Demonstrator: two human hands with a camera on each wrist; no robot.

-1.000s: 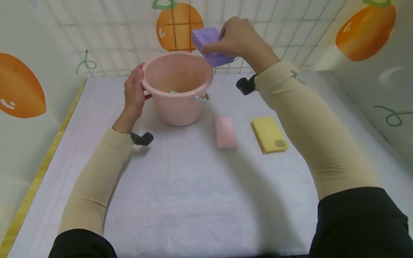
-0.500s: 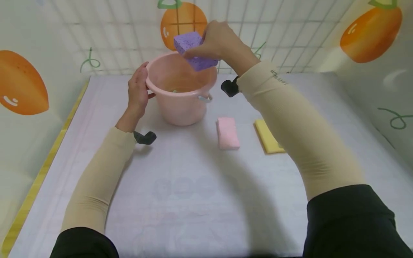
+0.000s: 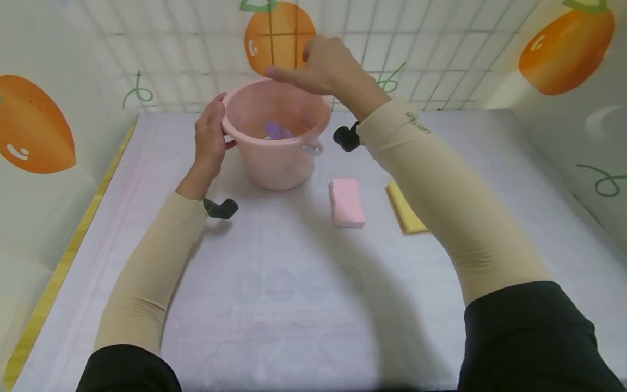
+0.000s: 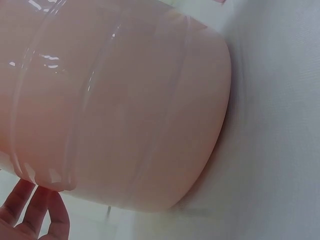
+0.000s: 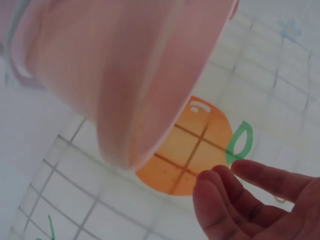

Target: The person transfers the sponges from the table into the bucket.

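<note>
A pink plastic bucket (image 3: 289, 163) stands on the white table. A purple sponge (image 3: 277, 130) lies inside it. My left hand (image 3: 209, 139) holds the bucket's left rim; its fingertips (image 4: 35, 212) show under the bucket wall (image 4: 125, 115) in the left wrist view. My right hand (image 3: 318, 68) hovers over the bucket's far rim with fingers spread and nothing in them. The right wrist view shows those fingers (image 5: 240, 200) beside the bucket (image 5: 125, 70). A pink sponge (image 3: 346, 202) and a yellow sponge (image 3: 405, 214) lie to the bucket's right, the yellow one partly hidden by my right arm.
The table (image 3: 294, 294) is covered with a white cloth and has a yellow edge (image 3: 59, 267) along the left. Walls with orange fruit prints (image 3: 276, 35) close in the back and both sides. The bucket's metal handle (image 3: 313, 149) hangs down its right side.
My right hand carried the purple sponge leftward over the bucket and let go; the sponge now lies inside. The left hand stayed on the rim.
</note>
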